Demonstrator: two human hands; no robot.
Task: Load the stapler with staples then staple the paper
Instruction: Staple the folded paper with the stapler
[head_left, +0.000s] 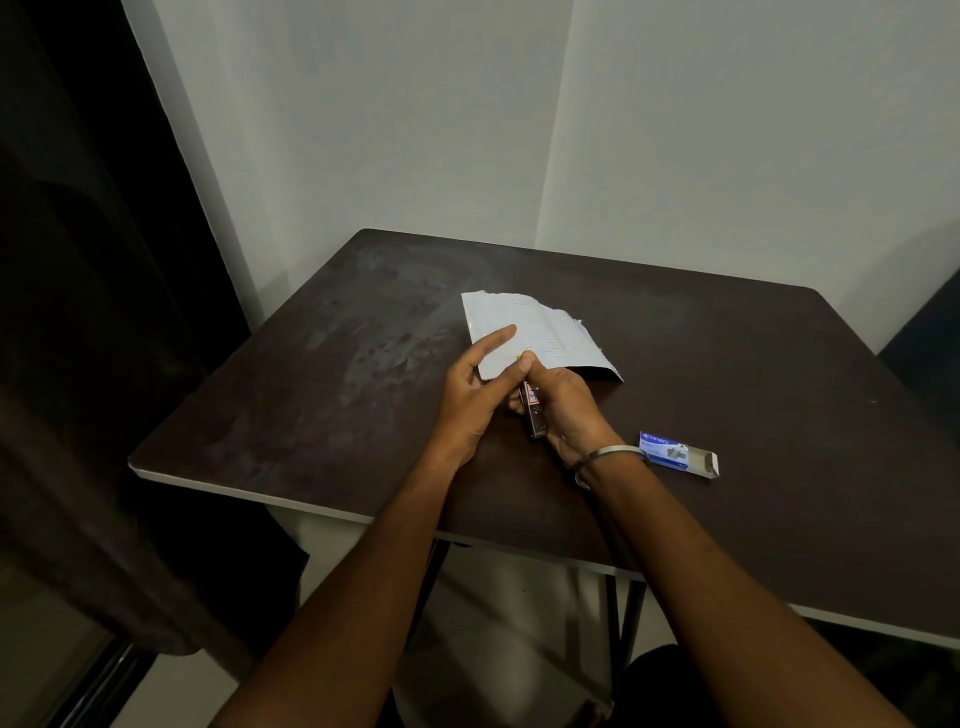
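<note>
Surface: a dark brown surface (727, 364) with a pale edge, set into a corner of white walls; worn grey patches show on its top toward ten o'clock from the hands.
Paper: a crumpled white sheet of paper (550, 327) lies on the surface just beyond the hands, at twelve o'clock from them, its near edge under the fingertips.
Stapler: a small stapler (535, 410) sits between the two hands near the middle of the surface, its long axis running from about five o'clock up to eleven o'clock, its front end at the near edge of the paper; a red and white label shows on its top. Whether its magazine is open cannot be told.
Left hand: the left hand (475, 389) lies at nine o'clock of the stapler; its forefinger is stretched out straight and rests on the paper, while the thumb presses in against the stapler's front end. The grip is mostly spread, with no finger curled round anything that shows.
Right hand: the right hand (563, 405) is at three o'clock of the stapler, its grip curled round the stapler's body, thumb on top near the front.
Bangle: a metal bangle (605, 457) circles the right wrist.
Staple box: a blue and white staple box (678, 453) lies flat on the surface at four o'clock from the hands, its far-right end flap open, just beside the right wrist.
</note>
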